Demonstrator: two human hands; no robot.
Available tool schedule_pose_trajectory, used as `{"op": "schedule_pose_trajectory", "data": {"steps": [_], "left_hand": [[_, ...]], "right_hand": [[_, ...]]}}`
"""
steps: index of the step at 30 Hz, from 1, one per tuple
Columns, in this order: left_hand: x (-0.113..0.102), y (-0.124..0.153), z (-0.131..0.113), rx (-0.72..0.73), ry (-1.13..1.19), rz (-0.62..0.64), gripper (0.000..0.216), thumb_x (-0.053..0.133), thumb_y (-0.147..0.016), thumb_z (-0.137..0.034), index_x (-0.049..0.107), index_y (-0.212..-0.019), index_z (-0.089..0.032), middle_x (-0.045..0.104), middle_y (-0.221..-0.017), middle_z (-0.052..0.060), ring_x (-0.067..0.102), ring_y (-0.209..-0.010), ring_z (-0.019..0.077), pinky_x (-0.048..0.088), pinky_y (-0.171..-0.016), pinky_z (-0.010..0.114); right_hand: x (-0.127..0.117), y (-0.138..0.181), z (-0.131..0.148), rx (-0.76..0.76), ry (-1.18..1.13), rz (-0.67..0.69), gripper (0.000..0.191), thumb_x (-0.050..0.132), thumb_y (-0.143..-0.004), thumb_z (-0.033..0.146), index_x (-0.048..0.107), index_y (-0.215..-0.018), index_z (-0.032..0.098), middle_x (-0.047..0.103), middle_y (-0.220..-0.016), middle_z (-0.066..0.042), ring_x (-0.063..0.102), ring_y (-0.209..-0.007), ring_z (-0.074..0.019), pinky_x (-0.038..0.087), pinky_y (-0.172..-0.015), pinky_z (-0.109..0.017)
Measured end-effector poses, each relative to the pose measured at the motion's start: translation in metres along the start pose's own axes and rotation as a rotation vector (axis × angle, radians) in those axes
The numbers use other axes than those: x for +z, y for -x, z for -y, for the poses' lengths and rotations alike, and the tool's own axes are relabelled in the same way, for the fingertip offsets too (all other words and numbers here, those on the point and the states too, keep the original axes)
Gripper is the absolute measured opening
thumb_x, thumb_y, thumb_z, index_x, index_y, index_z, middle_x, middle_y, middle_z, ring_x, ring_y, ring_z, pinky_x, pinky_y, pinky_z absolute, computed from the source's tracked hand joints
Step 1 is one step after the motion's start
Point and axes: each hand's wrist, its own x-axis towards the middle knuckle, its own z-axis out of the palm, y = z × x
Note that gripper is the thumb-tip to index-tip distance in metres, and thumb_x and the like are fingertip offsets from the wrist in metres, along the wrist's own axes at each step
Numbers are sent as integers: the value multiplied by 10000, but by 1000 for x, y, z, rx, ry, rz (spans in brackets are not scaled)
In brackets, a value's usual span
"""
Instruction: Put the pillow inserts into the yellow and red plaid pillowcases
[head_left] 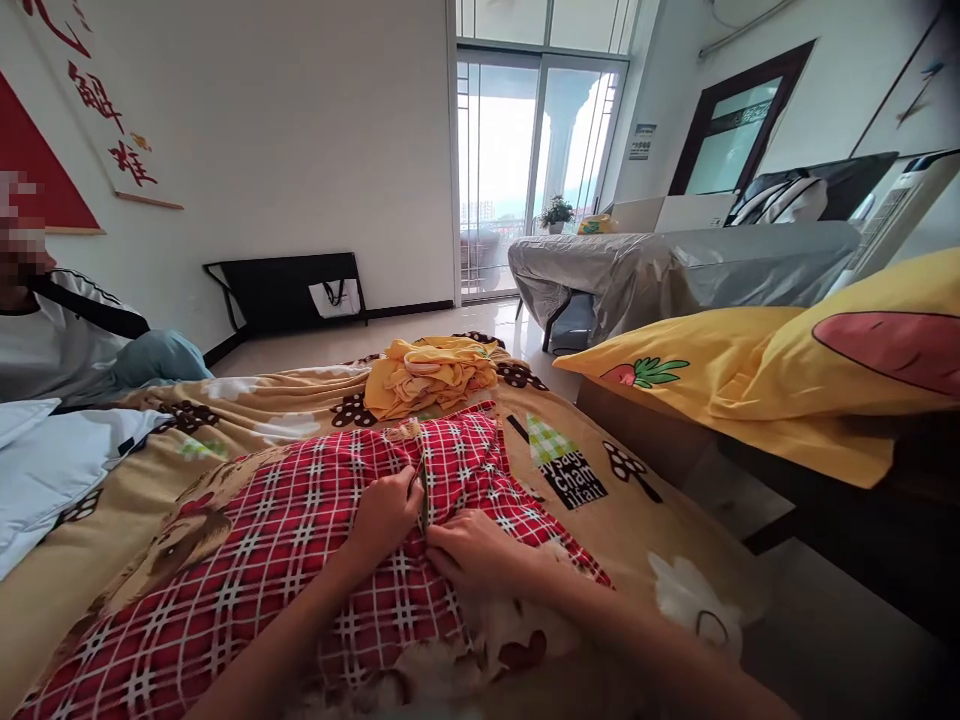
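Note:
A red plaid pillowcase (pixel 262 540) with a brown animal print lies spread before me, looking filled out on its left side. A narrow dark slit runs up its middle, between my two hands. My left hand (pixel 386 515) is closed, pinching the fabric at the slit's left edge. On the other edge, my right hand (pixel 480 550) is closed too, thumb and fingers pressed on the cloth near the slit's lower end. Whether a zip pull sits between the fingers is too small to tell. The case rests on a tan patterned blanket (pixel 622 540).
Crumpled yellow cloth (pixel 431 375) lies beyond the pillowcase. Yellow carrot-print pillows (pixel 750 360) rest on a box at right. White pillows (pixel 67 450) lie at left, near a seated person (pixel 82 330). A plastic-covered table (pixel 637 265) stands behind, before a sliding glass door (pixel 499 170).

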Motion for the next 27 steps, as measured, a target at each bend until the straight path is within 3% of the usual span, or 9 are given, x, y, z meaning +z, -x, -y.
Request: {"op": "schedule_pose_trajectory", "data": {"steps": [2, 6, 8, 11, 13, 18, 24, 25, 27], "left_hand": [[4, 8, 1, 15, 45, -1, 281, 270, -917, -319, 476, -766, -202, 643, -724, 71, 607, -688, 210, 306, -612, 293], [0, 22, -4, 43, 134, 6, 327, 195, -908, -371, 387, -688, -223, 583, -647, 41, 562, -619, 181, 320, -592, 281], [-1, 28, -6, 59, 206, 3, 331, 192, -899, -399, 354, -666, -229, 565, -623, 37, 550, -598, 178, 321, -576, 279], [0, 39, -9, 114, 241, -15, 330, 215, -900, -401, 354, -655, -229, 570, -612, 36, 551, -579, 181, 313, -565, 286], [0, 48, -11, 180, 166, -24, 320, 237, -907, -360, 380, -655, -225, 589, -607, 38, 566, -570, 189, 303, -560, 296], [-11, 70, -24, 347, -8, 50, 250, 321, -892, -203, 471, -691, -208, 653, -661, 40, 617, -594, 196, 307, -541, 308], [-45, 80, -48, 563, -268, 356, 166, 441, -856, -143, 565, -752, -180, 686, -736, 53, 632, -605, 196, 284, -492, 308], [-52, 79, -51, 595, -260, 374, 172, 447, -871, -162, 565, -747, -185, 685, -738, 42, 628, -606, 187, 291, -496, 304], [-68, 70, -53, 626, -173, 279, 204, 446, -901, -240, 551, -732, -197, 669, -716, 23, 611, -619, 172, 339, -545, 302]], "right_hand": [[-4, 3, 3, -6, 3, 49, 189, 489, -891, 215, 551, -717, 173, 585, -625, 10, 413, -528, -88, 262, -566, -236], [-36, -6, -7, -21, -205, 91, 237, 523, -905, 297, 583, -710, 176, 553, -604, 34, 405, -530, -77, 270, -550, -219], [-46, -19, -23, 78, -276, -41, 269, 505, -916, 311, 576, -696, 174, 533, -599, 38, 402, -540, -79, 275, -547, -217], [-47, -41, -51, 356, -267, -372, 226, 495, -912, 273, 565, -724, 167, 567, -658, 20, 461, -600, -96, 306, -573, -219], [-44, -53, -64, 447, -255, -451, 168, 521, -899, 279, 582, -791, 166, 622, -744, -3, 524, -667, -111, 337, -607, -221], [-45, -60, -56, 433, -98, -269, 257, 574, -858, 429, 621, -815, 181, 673, -789, -31, 566, -682, -138, 315, -575, -235], [-76, -47, -25, 249, 151, 58, 196, 522, -825, 216, 658, -693, 168, 693, -736, -51, 563, -613, -137, 218, -515, -266], [-80, -45, -22, 212, 174, 80, 193, 522, -816, 201, 667, -693, 163, 700, -741, -57, 569, -616, -139, 212, -515, -270], [-83, -40, -17, 171, 203, 91, 204, 522, -815, 199, 678, -691, 155, 710, -741, -70, 574, -604, -138, 197, -512, -279]]}}
